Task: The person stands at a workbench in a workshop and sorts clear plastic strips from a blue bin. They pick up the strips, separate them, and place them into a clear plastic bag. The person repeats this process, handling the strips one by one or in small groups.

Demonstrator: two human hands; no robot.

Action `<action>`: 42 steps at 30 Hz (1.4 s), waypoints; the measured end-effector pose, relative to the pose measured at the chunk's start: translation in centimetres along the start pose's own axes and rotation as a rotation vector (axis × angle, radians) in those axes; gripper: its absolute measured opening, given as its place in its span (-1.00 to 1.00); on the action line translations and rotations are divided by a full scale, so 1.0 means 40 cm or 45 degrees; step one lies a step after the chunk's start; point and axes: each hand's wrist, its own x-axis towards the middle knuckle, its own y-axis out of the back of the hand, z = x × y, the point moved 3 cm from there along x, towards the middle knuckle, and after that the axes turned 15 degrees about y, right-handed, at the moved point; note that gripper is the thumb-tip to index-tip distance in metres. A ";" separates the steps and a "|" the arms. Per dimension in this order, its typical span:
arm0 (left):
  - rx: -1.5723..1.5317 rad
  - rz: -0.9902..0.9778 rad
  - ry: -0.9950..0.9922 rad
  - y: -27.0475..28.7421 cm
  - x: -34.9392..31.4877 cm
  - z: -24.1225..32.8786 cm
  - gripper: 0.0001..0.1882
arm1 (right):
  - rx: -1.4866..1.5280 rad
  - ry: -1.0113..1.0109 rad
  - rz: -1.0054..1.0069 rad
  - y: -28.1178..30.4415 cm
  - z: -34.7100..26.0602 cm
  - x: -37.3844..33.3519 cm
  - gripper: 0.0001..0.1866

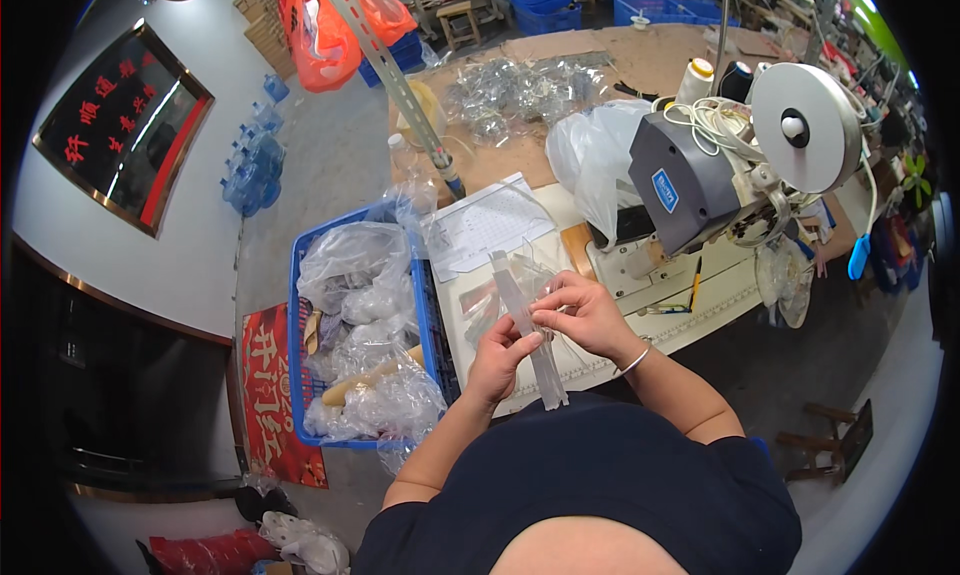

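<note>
Above the front edge of the sewing machine table, both hands hold a long, see-through plastic strip (547, 372). My left hand (500, 357) is closed around its left side, thumb pressed on the front. The fingers of my right hand (583, 318) pinch at the strip's right edge, close to the left thumb. Upward the strip runs past the fingers over the table, and its lower end hangs near my dark shirt. More thin clear plastic (530, 267) lies behind the hands; where it ends is hard to make out.
A grey sewing machine (680, 180) stands at the right, with a white tape reel (805, 125) above it. Beside the table on the left is a blue crate (297, 345) full of plastic bags. A white sheet (490, 225) and a yellow pen (695, 285) lie on the table.
</note>
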 end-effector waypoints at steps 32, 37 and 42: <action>-0.132 0.052 0.036 0.002 0.002 -0.008 -0.55 | -0.237 0.221 0.159 -0.016 0.015 -0.017 -0.83; -0.069 0.097 0.030 0.004 0.008 -0.007 -0.54 | -0.242 0.313 0.217 -0.030 0.008 -0.019 -0.84; -0.143 0.081 0.048 -0.003 0.001 -0.003 -0.57 | -0.294 0.249 0.057 -0.015 0.006 -0.011 -0.85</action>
